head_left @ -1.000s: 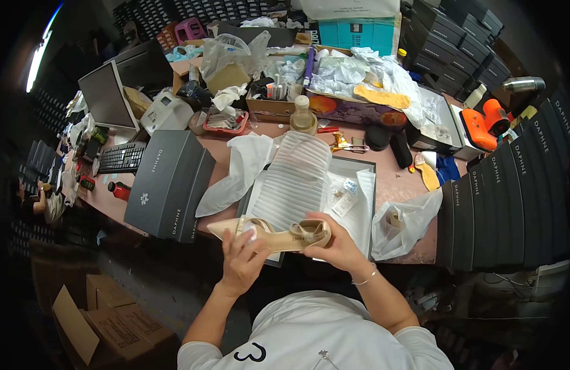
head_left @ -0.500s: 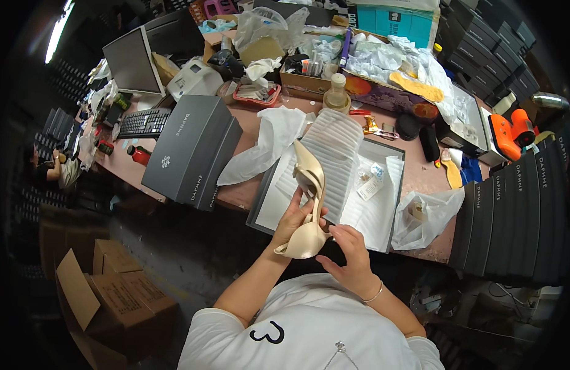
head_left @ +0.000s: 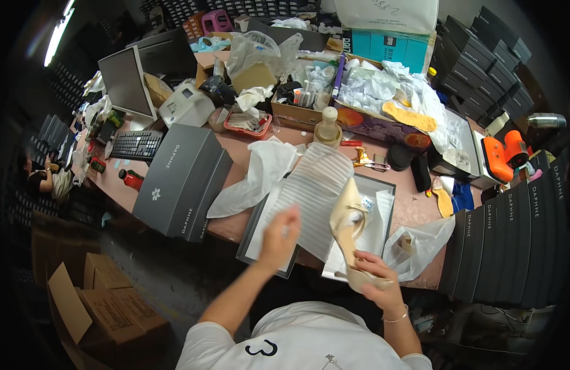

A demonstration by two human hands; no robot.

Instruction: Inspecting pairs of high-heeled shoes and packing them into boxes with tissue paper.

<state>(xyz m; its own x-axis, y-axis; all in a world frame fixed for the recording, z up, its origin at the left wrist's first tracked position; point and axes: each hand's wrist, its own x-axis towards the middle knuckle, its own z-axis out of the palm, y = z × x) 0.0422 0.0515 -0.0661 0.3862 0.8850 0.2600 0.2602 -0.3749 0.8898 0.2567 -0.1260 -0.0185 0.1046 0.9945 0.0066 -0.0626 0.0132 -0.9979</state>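
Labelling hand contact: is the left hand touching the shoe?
No, only the right hand grips the beige shoe; the blurred left hand is apart from it.

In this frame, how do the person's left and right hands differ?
The left hand shows nothing in its grasp, while the right hand grips a beige shoe at its heel end. The left hand is blurred; the right is sharper. The right has a bracelet at the wrist; none shows on the left. Both are ungloved.
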